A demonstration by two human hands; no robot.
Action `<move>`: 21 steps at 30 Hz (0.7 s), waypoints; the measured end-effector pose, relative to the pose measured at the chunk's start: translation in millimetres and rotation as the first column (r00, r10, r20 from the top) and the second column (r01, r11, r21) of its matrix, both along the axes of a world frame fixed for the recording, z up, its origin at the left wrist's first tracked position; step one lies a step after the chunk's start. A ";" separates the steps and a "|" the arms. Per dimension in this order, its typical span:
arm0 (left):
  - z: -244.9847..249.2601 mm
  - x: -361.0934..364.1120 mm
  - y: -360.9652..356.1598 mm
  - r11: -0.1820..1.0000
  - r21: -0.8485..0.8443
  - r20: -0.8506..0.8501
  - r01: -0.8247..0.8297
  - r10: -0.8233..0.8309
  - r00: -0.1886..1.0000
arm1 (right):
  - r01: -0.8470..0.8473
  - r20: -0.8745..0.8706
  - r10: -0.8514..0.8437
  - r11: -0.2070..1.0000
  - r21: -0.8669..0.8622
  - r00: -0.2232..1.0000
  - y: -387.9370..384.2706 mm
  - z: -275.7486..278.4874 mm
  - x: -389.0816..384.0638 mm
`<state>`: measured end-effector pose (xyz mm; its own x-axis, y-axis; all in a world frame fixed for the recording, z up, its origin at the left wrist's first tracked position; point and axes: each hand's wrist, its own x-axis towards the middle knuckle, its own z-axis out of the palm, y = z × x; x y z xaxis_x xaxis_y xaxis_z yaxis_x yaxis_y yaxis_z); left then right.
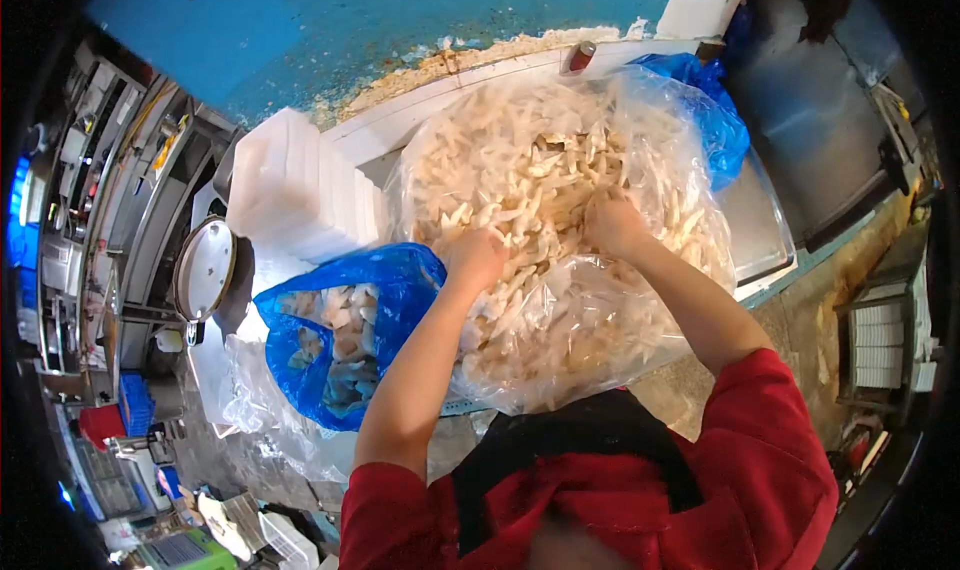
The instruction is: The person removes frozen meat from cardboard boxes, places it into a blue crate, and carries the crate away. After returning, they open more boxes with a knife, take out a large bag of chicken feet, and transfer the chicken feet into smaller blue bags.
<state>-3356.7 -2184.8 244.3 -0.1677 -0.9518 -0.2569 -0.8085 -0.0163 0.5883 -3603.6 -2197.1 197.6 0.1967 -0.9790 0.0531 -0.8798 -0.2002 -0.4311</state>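
Observation:
A large clear plastic bag (560, 370) lies spread open before me, full of pale yellowish finger-shaped food pieces (545, 190). My left hand (477, 258) is at the left part of the heap, its fingers curled around some pieces. Farther right, my right hand (615, 222) digs into the same pieces with bent fingers, the tips hidden among them. Left of my left forearm sits a blue plastic bag (405, 270) holding pale whitish chunks (350, 315).
A stack of white foam containers (300, 185) stands left of the clear bag. Another blue bag (728, 135) lies at its right rear. A round-dial scale (205, 270) is at the left, and a small red-labelled jar (581, 57) stands by the peeling blue wall (350, 30).

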 end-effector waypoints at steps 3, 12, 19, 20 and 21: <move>-41.6 -3.1 -24.8 0.980 0.029 0.430 0.196 -0.190 0.883 | 0.131 -0.336 -0.047 0.964 0.232 0.941 3.2 25.6 14.2; -40.7 -31.6 -66.3 0.958 0.286 -0.431 -0.020 0.148 0.890 | 0.028 0.067 -0.066 0.890 0.456 0.996 -37.5 15.2 46.1; -33.7 -47.7 -98.1 0.666 0.743 -0.620 -0.063 0.721 0.310 | -0.367 0.807 -0.342 0.758 0.540 0.481 -75.4 4.9 35.2; -41.3 -50.6 -97.5 0.668 0.740 -0.622 -0.075 0.723 0.302 | -0.493 0.765 -0.548 0.590 0.640 0.338 -76.5 11.2 33.6; -49.0 -52.6 -96.2 0.667 0.736 -0.619 -0.115 0.733 0.282 | -0.507 0.776 -0.564 0.599 0.620 0.283 -73.8 -6.6 36.0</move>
